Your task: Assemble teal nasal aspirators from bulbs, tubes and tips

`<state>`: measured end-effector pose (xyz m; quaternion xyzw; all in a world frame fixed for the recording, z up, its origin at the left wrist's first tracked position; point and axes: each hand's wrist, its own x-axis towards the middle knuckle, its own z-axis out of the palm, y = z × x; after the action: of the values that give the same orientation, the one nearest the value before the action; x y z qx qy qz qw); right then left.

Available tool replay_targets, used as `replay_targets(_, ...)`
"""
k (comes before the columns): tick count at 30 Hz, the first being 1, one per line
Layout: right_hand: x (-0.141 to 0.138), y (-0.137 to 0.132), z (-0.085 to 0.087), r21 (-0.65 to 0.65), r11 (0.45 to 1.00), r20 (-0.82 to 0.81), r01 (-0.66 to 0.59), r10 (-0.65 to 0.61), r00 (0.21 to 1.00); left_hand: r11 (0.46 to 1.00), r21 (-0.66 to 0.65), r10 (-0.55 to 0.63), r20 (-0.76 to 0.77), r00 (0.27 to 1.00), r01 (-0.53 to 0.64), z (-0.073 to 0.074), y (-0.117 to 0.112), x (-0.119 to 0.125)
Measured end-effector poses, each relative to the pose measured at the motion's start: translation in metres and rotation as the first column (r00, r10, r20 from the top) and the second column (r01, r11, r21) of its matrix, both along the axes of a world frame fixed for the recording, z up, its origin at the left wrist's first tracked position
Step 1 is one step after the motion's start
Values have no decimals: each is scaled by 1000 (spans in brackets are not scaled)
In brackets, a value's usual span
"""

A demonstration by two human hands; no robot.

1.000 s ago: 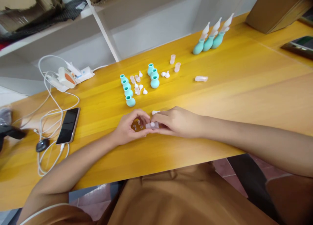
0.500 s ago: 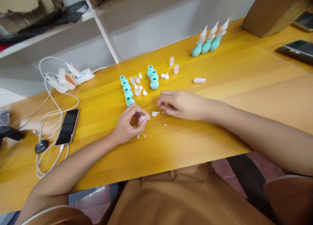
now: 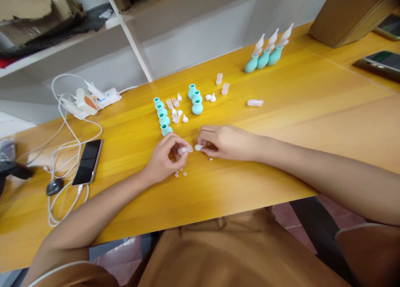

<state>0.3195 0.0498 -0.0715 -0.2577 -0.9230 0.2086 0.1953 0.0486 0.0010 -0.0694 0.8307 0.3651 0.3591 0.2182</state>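
Well inside the table edge (roomy), left fingers hold tube.

1. Bright light here on the glossy yellow wooden table, pale sheen across its right half!
2. Behind the table, white panelled shelving sits in grey shadow.
3. Table's far left end: soft blur, wide-angle stretch!

Workroom, wooden table, shelving, cardboard box

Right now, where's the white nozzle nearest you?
Head view: the white nozzle is in the right hand, right of the clear tube in the left hand.
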Motion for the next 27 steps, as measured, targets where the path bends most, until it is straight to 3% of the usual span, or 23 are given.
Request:
replay_targets(6,3,-2,9,-3,1000,-141,16,-16,990,1000,-14,25,-12,1000,-25,1,-1,1)
replay_targets(10,2,-4,15,-109,993,-232,-51,24,972,1000,-5,1,-18,1000,-1,1,0,1)
replay_targets(18,1,-3,10,-226,968,-211,-105,56,976,999,14,-40,1,999,40,1,1,-1)
replay_targets(23,0,-2,8,-103,981,-189,-164,142,972,995,65,-80,22,997,78,-1,0,-3)
replay_targets(27,-1,-13,6,80,987,-56,-142,146,988,985,149,-89,3,996,88,-3,-2,-4)
